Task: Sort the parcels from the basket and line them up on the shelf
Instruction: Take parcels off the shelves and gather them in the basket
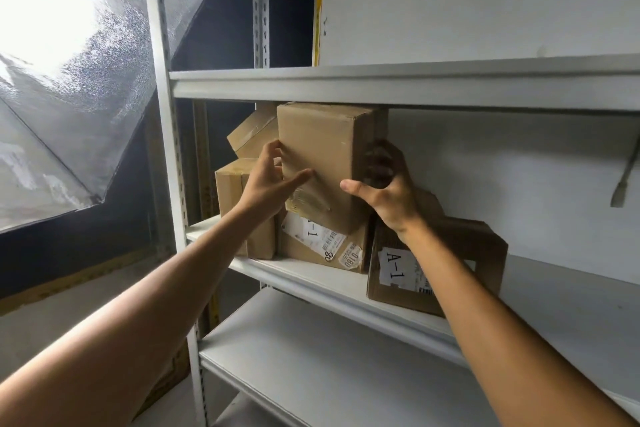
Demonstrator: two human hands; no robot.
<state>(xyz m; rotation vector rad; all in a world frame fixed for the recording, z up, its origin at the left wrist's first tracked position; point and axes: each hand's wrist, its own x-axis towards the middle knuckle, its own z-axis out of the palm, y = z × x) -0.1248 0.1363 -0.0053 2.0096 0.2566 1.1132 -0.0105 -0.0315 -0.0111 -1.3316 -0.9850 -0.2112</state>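
A brown cardboard parcel (322, 156) stands upright on the middle shelf (311, 274), on top of a labelled flat parcel (322, 246). My left hand (270, 181) holds its left edge, thumb across the front face. My right hand (384, 184) grips its right side, fingers curled behind it and thumb on the front. To the right sits a parcel labelled A-1 (398, 271). On the left stand an upright parcel (232, 191) and a tilted one (254, 132) above it. The basket is out of view.
White metal shelving with an upper shelf (381, 84) just above the held parcel and a lower shelf (311, 357) below. A bright softbox light (69, 80) hangs at the left. The shelf's right part runs along a white wall.
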